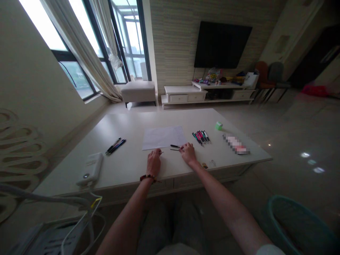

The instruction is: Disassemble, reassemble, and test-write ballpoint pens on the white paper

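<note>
My left hand [154,162] rests on the white table with its fingers closed; a small pale tip pokes out past them, too small to name. To the right, my right hand [188,153] pinches the end of a thin dark rod [174,149] that looks like a pen refill. Just above that rod lies a short black pen part [174,146], by the lower edge of a white sheet of paper [162,137]. Several pens [201,137] in green, pink, black and white lie side by side beyond my right hand.
Several dark pens [115,146] and a white power-strip-like box [91,168] with a cable are on the left of the table [127,127]. On the right are a green-and-white cube [219,125] and a blurred-out pink item [236,144]. Small bits [204,165] lie near the front edge.
</note>
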{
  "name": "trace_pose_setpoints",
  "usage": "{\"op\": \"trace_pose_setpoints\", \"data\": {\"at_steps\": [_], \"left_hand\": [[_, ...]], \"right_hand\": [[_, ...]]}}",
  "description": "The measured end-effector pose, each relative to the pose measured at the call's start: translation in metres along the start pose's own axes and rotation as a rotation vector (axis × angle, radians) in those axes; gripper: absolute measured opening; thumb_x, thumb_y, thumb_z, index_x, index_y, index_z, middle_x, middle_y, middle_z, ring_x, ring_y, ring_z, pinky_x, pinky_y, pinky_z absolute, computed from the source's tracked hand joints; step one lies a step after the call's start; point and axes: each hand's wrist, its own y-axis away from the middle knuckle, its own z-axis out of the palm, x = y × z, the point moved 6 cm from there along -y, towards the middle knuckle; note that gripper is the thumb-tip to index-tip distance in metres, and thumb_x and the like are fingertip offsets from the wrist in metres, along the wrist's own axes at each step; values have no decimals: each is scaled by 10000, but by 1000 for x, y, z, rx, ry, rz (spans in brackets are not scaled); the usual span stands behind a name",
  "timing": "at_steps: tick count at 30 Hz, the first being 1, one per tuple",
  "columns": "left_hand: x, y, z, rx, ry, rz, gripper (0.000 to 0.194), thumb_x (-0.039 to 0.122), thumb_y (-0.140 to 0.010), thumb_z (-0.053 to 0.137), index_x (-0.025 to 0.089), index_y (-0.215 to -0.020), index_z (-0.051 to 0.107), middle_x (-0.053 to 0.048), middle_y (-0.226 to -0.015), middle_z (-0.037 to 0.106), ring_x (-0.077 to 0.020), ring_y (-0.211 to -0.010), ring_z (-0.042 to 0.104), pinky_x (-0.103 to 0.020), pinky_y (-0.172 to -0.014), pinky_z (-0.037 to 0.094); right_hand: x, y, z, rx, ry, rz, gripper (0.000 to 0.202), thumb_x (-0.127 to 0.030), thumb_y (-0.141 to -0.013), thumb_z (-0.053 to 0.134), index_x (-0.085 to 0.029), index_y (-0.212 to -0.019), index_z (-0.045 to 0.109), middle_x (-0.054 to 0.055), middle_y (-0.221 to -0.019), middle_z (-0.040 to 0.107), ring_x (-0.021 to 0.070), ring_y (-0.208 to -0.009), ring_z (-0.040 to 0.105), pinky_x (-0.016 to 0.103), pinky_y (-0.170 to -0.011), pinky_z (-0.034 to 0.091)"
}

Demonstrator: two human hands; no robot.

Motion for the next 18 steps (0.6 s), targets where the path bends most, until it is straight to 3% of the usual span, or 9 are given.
{"op": "trace_pose_setpoints", "data": {"at_steps": [6, 12, 18], "left_hand": [[-1, 3, 0, 3, -27, -19, 210, 77, -845, 351, 198, -967, 472, -48, -923, 610, -176, -881, 538, -301, -802, 381], [2, 4, 1, -25, -69, 17, 158, 120, -859, 361, 196, -936, 474, -45, -884, 599, -172, -871, 528, -295, -791, 372], [5, 4, 0, -45, -84, 37, 156, 127, -862, 355, 185, -931, 482, -54, -864, 597, -180, -849, 524, -303, -789, 367]], "right_hand": [[-8, 6, 2, -26, 21, -96, 72, -249, -808, 572, -200, -855, 596, 75, -897, 586, 233, -889, 456, 334, -750, 347], [-4, 4, 5, -60, 21, -42, 93, -296, -802, 579, -208, -792, 608, 77, -889, 586, 236, -894, 457, 327, -741, 342], [-21, 10, -2, -56, 40, -157, 74, -219, -843, 513, -188, -843, 580, 86, -895, 587, 234, -886, 457, 335, -758, 320]]}}
